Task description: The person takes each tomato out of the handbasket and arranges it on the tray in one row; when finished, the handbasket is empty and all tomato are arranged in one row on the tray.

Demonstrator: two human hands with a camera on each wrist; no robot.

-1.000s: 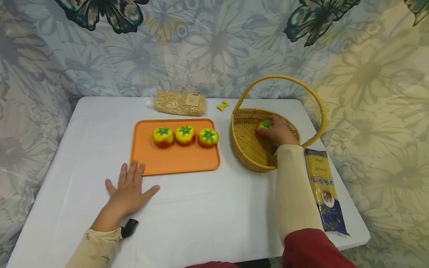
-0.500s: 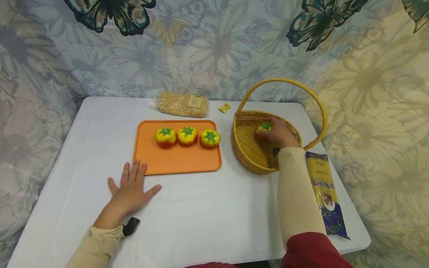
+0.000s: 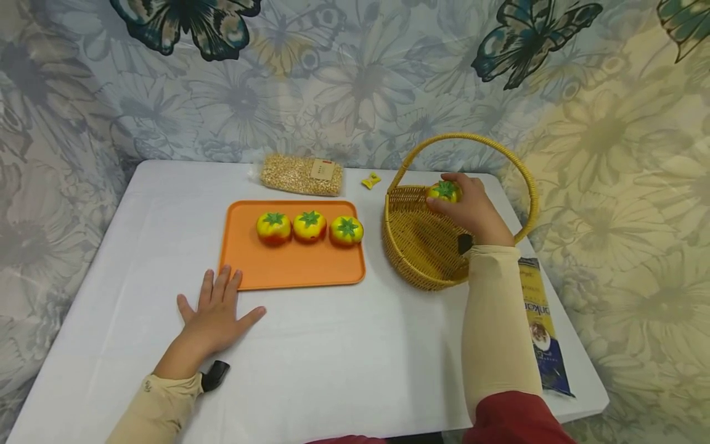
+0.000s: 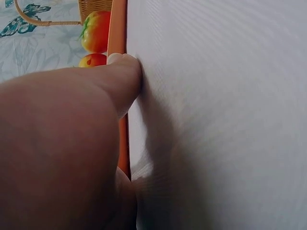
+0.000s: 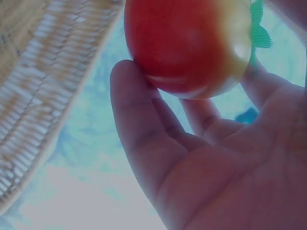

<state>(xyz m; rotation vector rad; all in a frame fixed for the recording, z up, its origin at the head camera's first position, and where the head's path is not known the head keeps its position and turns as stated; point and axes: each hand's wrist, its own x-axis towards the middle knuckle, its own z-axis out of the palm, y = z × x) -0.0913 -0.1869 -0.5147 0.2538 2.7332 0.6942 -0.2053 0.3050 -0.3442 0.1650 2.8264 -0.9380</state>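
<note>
My right hand (image 3: 471,208) grips a toy tomato (image 3: 444,191), yellow and red with a green leafy top, over the far part of the wicker basket (image 3: 395,250). In the right wrist view the tomato (image 5: 187,43) sits between curled fingers, with the basket's woven wall (image 5: 43,91) to the left. Three similar toy tomatoes (image 3: 309,226) stand in a row on the orange tray (image 3: 294,268). My left hand (image 3: 213,320) lies flat with spread fingers, its fingertips at the tray's near left corner. The left wrist view shows that hand's thumb (image 4: 122,79) beside the tray's edge (image 4: 118,28).
A clear bag of pale grains (image 3: 299,174) lies behind the tray, with a small yellow wrapped candy (image 3: 371,180) to its right. The basket's tall handle (image 3: 529,185) arches up around my right hand. A yellow and blue packet (image 3: 542,333) lies along the table's right side.
My right hand has lifted the toy tomato up from inside the basket, toward its far rim. The left hand has stayed at the tray's corner.
</note>
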